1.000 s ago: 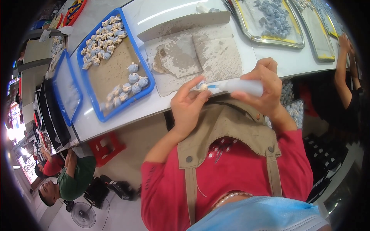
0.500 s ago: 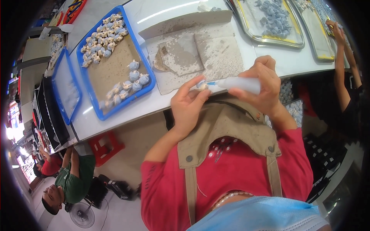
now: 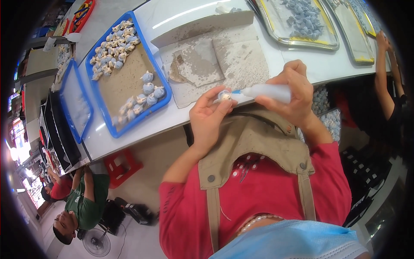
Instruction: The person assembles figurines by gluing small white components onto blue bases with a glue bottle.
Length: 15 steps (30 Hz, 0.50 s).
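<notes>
Between its thumb and fingers, my left hand [image 3: 210, 116] pinches a small cream and pale blue figurine [image 3: 224, 96]. My right hand [image 3: 294, 93] is wrapped around a translucent white squeeze bottle [image 3: 269, 93], lying nearly level with its blue tip toward the figurine. The tip is right beside the figurine; whether they touch I cannot tell. Both hands are over the front edge of the white table. Left of them, a blue tray [image 3: 166, 100] holds many similar figurines [image 3: 115, 45], grouped at its far end and near corner.
Stained cardboard [image 3: 246, 60] with a raised back flap lies just beyond my hands. Metal trays [image 3: 297, 44] with pale blue pieces stand at the far right. Another blue tray [image 3: 89, 103] is further left. A red stool [image 3: 123, 167] stands under the table; co-workers sit on both sides.
The figurine has turned slightly in my left fingers, showing more of its cream side, and the bottle's tip has drawn back a little from it. My head view has shifted slightly.
</notes>
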Each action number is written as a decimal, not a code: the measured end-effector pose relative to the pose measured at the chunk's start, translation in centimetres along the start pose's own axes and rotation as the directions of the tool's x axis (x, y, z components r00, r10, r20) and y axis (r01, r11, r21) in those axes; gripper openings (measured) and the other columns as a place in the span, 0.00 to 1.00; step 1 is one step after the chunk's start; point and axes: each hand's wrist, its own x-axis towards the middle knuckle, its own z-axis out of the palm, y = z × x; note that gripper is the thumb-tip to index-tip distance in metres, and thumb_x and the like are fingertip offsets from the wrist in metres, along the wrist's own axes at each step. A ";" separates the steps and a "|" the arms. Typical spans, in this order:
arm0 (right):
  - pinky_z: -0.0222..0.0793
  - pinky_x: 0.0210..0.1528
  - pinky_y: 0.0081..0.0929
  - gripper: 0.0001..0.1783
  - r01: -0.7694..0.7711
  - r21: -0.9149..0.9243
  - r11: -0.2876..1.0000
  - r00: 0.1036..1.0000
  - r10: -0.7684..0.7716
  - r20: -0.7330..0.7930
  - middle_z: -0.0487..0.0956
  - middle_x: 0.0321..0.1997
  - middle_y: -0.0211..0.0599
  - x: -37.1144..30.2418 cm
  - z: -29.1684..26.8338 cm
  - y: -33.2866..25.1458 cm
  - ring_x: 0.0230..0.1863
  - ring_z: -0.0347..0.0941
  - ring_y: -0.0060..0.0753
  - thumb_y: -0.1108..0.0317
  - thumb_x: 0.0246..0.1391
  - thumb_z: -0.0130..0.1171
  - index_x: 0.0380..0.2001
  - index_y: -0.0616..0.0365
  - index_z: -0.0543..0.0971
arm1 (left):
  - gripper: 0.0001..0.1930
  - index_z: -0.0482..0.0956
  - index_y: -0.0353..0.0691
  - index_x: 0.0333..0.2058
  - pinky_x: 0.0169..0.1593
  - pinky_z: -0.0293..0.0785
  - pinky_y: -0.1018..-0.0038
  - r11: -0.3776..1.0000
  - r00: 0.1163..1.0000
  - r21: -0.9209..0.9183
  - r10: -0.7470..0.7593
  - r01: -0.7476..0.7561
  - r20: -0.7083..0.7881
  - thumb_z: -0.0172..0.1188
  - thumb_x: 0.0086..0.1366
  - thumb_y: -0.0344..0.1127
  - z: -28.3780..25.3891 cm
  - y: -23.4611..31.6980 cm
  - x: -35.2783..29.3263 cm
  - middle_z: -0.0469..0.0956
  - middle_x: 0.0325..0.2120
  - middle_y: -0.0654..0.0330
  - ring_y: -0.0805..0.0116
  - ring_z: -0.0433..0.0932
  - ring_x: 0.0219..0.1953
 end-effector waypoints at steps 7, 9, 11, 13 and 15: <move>0.62 0.30 0.27 0.17 0.025 -0.022 0.999 1.000 -0.025 0.003 0.73 0.20 0.30 0.0 0.0 0.1 0.28 0.65 0.36 0.62 0.31 0.73 0.21 0.58 0.76 | 0.19 0.68 0.31 0.50 0.40 0.73 0.80 1.000 1.000 -0.002 -0.008 0.008 0.009 0.57 0.60 0.24 -0.1 0.2 0.0 0.75 0.44 0.53 0.70 0.77 0.38; 0.62 0.30 0.27 0.17 0.027 -0.021 0.999 1.000 -0.027 0.001 0.73 0.20 0.31 0.1 0.0 0.0 0.28 0.65 0.36 0.62 0.32 0.73 0.21 0.58 0.77 | 0.18 0.69 0.31 0.50 0.39 0.73 0.81 1.000 1.000 -0.008 0.004 -0.004 0.005 0.57 0.60 0.25 -0.1 0.2 0.0 0.76 0.44 0.53 0.71 0.77 0.38; 0.62 0.32 0.28 0.17 -0.032 0.019 0.999 0.999 0.032 0.010 0.72 0.21 0.32 0.0 -0.3 -0.2 0.28 0.64 0.35 0.62 0.32 0.74 0.21 0.58 0.77 | 0.18 0.69 0.31 0.50 0.39 0.73 0.81 1.000 1.000 -0.019 0.011 -0.011 -0.001 0.57 0.61 0.25 -0.2 0.3 -0.1 0.76 0.44 0.52 0.70 0.77 0.38; 0.62 0.33 0.28 0.16 -0.068 0.027 0.997 0.998 0.068 -0.014 0.73 0.22 0.32 -0.2 -0.1 0.3 0.28 0.65 0.35 0.62 0.33 0.73 0.22 0.59 0.77 | 0.18 0.69 0.31 0.50 0.39 0.73 0.81 1.000 1.000 -0.015 0.004 -0.004 -0.007 0.57 0.61 0.25 -0.5 0.2 0.1 0.75 0.45 0.52 0.70 0.77 0.38; 0.61 0.34 0.28 0.16 -0.102 0.031 0.994 0.994 0.103 -0.039 0.73 0.24 0.33 -0.3 0.5 0.9 0.28 0.65 0.35 0.63 0.34 0.73 0.22 0.60 0.77 | 0.18 0.69 0.31 0.50 0.39 0.73 0.81 1.000 1.000 -0.013 -0.003 0.003 -0.010 0.57 0.61 0.25 -0.7 0.2 0.2 0.75 0.45 0.52 0.70 0.77 0.38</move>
